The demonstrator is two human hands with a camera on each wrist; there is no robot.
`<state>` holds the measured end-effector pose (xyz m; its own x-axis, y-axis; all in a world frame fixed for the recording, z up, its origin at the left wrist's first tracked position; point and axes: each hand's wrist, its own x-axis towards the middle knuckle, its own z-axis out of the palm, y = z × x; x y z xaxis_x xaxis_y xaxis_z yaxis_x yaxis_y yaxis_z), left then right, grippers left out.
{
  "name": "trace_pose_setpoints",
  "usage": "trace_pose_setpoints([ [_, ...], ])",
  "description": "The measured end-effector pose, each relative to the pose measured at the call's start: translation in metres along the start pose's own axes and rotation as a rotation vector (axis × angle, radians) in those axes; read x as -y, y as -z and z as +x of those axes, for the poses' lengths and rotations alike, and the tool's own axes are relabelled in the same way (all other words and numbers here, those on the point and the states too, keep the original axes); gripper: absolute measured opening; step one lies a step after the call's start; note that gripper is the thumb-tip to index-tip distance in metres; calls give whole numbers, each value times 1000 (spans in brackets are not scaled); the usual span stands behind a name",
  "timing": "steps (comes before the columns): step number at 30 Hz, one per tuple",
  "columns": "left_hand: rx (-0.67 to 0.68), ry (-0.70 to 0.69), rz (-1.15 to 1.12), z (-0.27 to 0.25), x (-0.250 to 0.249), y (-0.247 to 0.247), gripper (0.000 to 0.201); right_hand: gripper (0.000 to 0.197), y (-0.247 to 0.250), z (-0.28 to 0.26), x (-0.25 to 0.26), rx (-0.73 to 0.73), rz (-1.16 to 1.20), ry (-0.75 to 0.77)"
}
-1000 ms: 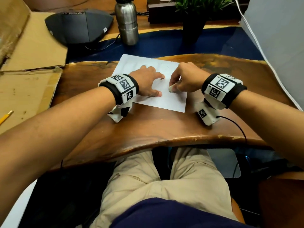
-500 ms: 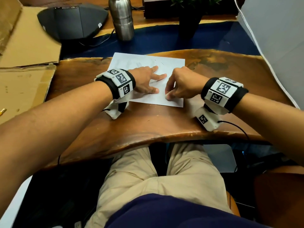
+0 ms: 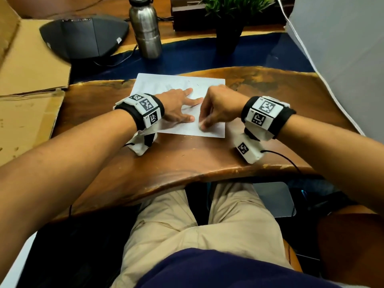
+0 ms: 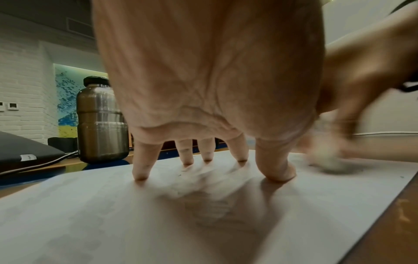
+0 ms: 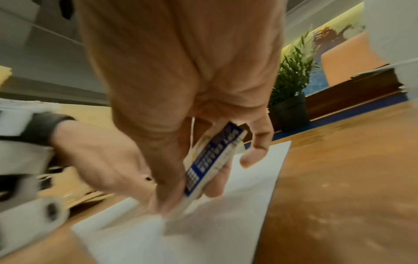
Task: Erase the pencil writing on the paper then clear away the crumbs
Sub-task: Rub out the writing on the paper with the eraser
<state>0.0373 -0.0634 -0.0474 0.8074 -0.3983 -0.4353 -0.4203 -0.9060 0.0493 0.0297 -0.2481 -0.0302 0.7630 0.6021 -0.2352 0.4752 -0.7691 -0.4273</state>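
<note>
We find the erasing step in hand. The right hand (image 3: 220,109) pinches the eraser (image 5: 210,162), its tip on the paper (image 3: 212,129) near the near right corner; the left hand (image 3: 176,109) lies flat, fingers spread, pinning the sheet to the table (image 3: 187,163). We judge the next move needs firm strokes over any remaining marks. Blur hides the writing and crumbs.

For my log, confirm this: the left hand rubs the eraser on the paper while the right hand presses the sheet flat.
Wrong: the hands are swapped. The right hand grips the eraser on the paper; the left hand presses the sheet flat with spread fingers. The wrist views show it.
</note>
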Motion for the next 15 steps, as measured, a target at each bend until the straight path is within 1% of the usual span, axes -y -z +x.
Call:
trace_pose_setpoints([
  [2,6,2,-11,-1,-1,0,68,15,7,12,-3,-120,40,-45],
  [3,5,5,-15,-2,-1,0,68,15,8,15,-3,-147,35,-57],
  [4,3,7,-17,-2,0,0,67,14,6,16,-1,-139,26,-53],
  [5,0,7,-17,-2,0,0,67,14,2,14,0,-100,13,-40],
  [8,-4,-3,-15,-3,-1,-1,68,14,-7,1,3,87,3,-26],
  [9,-5,-5,-10,-3,-1,0,68,14,-4,1,2,119,8,-26],
  [10,-2,-8,-9,-4,-1,0,67,14,-1,3,1,102,25,-29],
  [13,3,-6,-31,-5,-2,0,66,14,12,18,-5,-90,83,-76],
  [14,8,-2,-34,-5,-2,0,66,15,12,20,-7,-112,81,-82],
  [15,14,0,-33,-5,-1,0,67,15,11,20,-8,-94,84,-81],
])
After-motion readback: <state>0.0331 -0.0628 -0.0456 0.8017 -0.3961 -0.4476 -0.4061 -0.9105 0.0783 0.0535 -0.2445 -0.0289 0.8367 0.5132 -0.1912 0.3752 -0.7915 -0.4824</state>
